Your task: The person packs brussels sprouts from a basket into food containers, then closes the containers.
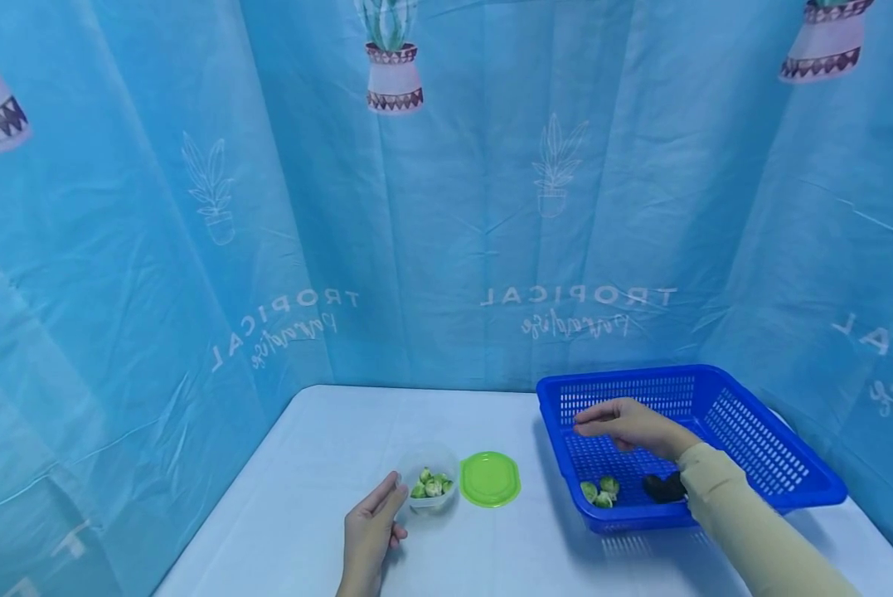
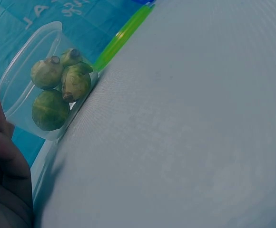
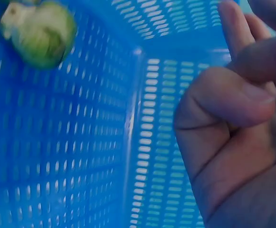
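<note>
My left hand (image 1: 371,524) holds the rim of a small clear plastic container (image 1: 422,458) between thumb and fingers. Several Brussels sprouts (image 2: 50,110) lie inside it, and it stands on the table. Over the blue plastic basket (image 1: 618,521) hovers my right hand (image 1: 631,424), its fingers loosely bent and nothing between them. More Brussels sprouts (image 1: 604,489) rest in the basket's near left corner, below that hand. One sprout (image 3: 45,38) shows at the upper left of the right wrist view.
A green lid (image 1: 490,479) lies flat on the white table (image 1: 327,448) between container and basket. Dark, rounded things (image 1: 662,488) of unclear kind sit in the basket near the right forearm. A blue printed curtain (image 1: 446,232) hangs behind and at both sides.
</note>
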Tool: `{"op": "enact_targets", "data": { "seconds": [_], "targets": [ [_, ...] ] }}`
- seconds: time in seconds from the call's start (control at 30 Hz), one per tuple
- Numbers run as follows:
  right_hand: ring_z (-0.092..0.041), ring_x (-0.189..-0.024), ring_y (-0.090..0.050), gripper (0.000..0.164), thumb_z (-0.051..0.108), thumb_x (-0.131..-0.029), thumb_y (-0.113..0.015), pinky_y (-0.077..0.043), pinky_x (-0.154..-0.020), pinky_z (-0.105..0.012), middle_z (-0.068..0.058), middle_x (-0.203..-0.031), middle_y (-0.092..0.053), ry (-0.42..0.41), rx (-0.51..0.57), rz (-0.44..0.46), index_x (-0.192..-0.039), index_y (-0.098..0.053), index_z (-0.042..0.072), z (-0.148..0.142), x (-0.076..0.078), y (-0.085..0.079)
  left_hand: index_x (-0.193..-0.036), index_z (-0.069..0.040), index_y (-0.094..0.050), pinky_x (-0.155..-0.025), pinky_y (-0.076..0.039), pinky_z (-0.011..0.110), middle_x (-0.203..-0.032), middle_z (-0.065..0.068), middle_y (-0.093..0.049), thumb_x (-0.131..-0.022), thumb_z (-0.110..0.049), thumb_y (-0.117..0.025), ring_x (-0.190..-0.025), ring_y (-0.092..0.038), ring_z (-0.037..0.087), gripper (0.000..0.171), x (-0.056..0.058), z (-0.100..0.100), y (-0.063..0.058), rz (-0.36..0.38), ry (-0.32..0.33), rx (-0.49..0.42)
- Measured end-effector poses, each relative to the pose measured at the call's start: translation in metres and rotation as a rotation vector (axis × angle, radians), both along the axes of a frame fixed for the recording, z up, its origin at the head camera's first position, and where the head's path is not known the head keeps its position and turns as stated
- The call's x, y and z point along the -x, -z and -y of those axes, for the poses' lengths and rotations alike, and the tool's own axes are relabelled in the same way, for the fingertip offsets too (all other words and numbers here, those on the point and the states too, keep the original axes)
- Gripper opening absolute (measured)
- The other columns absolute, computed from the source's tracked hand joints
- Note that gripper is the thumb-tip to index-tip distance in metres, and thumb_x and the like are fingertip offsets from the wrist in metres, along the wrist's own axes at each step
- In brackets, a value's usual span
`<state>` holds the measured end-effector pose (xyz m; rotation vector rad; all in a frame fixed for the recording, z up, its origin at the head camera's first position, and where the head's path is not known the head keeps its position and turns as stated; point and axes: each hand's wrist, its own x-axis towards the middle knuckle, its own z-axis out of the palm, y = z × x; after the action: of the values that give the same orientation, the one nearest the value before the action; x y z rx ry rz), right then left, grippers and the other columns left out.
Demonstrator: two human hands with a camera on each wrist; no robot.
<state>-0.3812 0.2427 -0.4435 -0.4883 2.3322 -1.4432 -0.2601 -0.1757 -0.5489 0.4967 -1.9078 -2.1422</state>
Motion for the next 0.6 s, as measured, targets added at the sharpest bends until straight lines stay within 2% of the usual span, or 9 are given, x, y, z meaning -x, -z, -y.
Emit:
{"op": "enact_targets", "data": {
  "seconds": [0.07, 0.2, 0.37, 0.6],
  "targets": [
    [-0.012, -0.052, -0.036, 0.046, 0.027, -0.101, -0.075, -0.036, -0.05, -0.026, -0.014, -0.123, -0.073, -0.039, 0.001, 0.011, -0.135, -0.068, -0.004, -0.002, 0.002, 0.003, -0.144, -0.004, -0.062, -0.042, -0.047, 0.022, -0.131, 0.018, -0.069, -0.096, -0.029, -0.082, -0.049, -0.059, 0.012, 0.058, 0.0, 0.0, 0.0, 0.001, 0.0, -0.001],
    [-0.009, -0.049, -0.033, 0.044, 0.022, -0.1, -0.076, -0.034, -0.049, -0.024, -0.014, -0.121, -0.074, -0.092, -0.02, 0.04, -0.133, -0.068, -0.006, -0.008, 0.006, 0.008, -0.144, -0.003, -0.062, -0.042, -0.047, 0.021, -0.131, 0.018, -0.07, -0.095, -0.029, -0.083, -0.049, -0.059, 0.012, 0.059, 0.0, 0.001, 0.0, -0.003, 0.001, -0.005],
    [-0.008, -0.05, -0.034, 0.039, 0.016, -0.098, -0.077, -0.034, -0.048, -0.022, -0.014, -0.118, -0.075, -0.121, -0.046, 0.082, -0.13, -0.07, -0.006, -0.017, 0.009, 0.014, -0.144, -0.002, -0.062, -0.042, -0.046, 0.021, -0.13, 0.019, -0.07, -0.095, -0.028, -0.083, -0.048, -0.058, 0.011, 0.059, 0.0, 0.0, 0.0, -0.017, 0.002, -0.012],
    [-0.013, -0.064, -0.05, 0.041, 0.003, -0.092, -0.08, -0.035, -0.053, -0.025, -0.016, -0.126, -0.072, -0.122, -0.099, 0.161, -0.131, -0.07, -0.005, -0.025, 0.011, 0.018, -0.144, -0.002, -0.062, -0.042, -0.046, 0.021, -0.128, 0.018, -0.071, -0.096, -0.029, -0.083, -0.049, -0.059, 0.012, 0.059, -0.001, 0.0, -0.002, -0.009, 0.007, -0.01]
  ]
}}
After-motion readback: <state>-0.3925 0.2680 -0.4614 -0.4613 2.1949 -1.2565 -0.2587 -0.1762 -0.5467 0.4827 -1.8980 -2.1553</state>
